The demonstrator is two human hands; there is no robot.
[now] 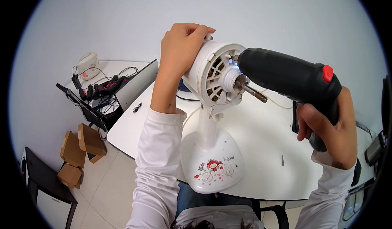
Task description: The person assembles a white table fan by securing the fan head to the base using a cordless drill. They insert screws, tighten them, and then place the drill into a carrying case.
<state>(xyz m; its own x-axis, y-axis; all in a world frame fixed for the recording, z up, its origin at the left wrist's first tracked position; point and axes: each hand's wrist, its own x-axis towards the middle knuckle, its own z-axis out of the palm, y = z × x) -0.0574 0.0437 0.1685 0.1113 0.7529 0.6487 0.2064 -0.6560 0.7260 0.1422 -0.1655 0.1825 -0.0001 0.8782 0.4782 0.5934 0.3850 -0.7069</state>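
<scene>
A white desk fan (196,72) without its blades or front grille stands upright on the table. Its bare motor shaft (257,94) sticks out through the slotted front, toward the right. My left hand (179,47) grips the back and top of the motor housing, with part of its fingers hidden behind it. In my right hand (345,127) is a black cordless screwdriver (281,72) with a red button. The screwdriver lies nearly level, and its bit (234,58) meets the upper rim of the housing front. Red cartoon figures decorate the fan's base (192,174).
A thin grey metal piece (282,160) lies on the white table (261,176), right of the fan base. A small black item (137,108) rests at the left. Beyond are a side desk with tangled cables (108,86), cardboard boxes (73,147) and a dark cabinet (49,188).
</scene>
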